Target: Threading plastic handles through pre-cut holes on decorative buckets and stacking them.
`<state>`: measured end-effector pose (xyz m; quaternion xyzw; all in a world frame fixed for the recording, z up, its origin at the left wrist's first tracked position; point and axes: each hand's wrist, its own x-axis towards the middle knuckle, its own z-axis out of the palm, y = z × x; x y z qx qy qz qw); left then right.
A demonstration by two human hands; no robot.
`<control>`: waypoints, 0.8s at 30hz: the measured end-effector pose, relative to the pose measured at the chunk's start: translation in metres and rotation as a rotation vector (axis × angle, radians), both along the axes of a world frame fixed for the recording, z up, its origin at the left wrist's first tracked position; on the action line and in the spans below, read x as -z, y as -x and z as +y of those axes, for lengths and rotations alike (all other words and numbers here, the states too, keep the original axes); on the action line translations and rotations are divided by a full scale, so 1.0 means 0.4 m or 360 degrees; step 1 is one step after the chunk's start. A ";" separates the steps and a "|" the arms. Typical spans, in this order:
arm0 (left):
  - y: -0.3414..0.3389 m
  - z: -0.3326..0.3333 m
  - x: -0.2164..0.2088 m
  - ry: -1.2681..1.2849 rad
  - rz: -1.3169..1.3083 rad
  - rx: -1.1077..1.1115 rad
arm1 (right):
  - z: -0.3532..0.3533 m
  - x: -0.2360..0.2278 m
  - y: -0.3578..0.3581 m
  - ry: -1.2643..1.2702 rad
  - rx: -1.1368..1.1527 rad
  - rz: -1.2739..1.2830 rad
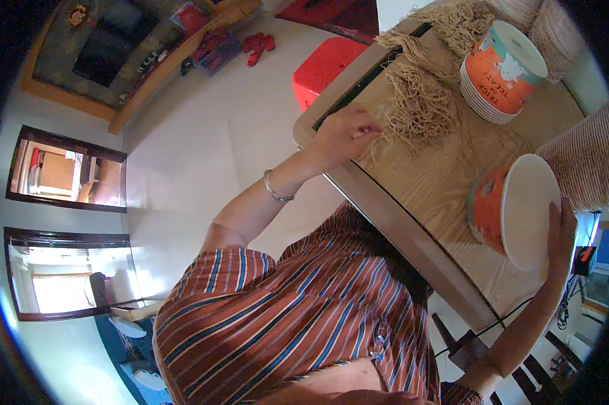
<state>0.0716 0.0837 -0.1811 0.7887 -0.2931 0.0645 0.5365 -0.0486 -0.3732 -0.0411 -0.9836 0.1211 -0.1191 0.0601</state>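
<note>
My left hand (348, 137) is over the near left edge of the table, fingers pinched together. Its fingertips meet the edge of a loose heap of tan twine (422, 111); whatever they pinch is too small to make out. On the right, my right hand (560, 233) grips the rim of an orange paper tub (491, 209) with a white inside. The tub is tilted, its mouth turned to the right. Beyond it, a nested stack of matching orange and mint paper tubs (503, 73) stands next to the twine, bottom end up.
Large cones of beige twine (578, 162) stand along the table's right side, with more at the far end. The wooden table (426, 196) has a pale raised edge. A red stool (328, 67) is beside it on the left. Doorways and a cabinet lie farther left.
</note>
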 end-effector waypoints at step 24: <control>-0.008 -0.195 0.041 -0.0165 -0.0290 0.0070 | 0.457 -0.101 0.147 0.0072 -0.0613 -0.0531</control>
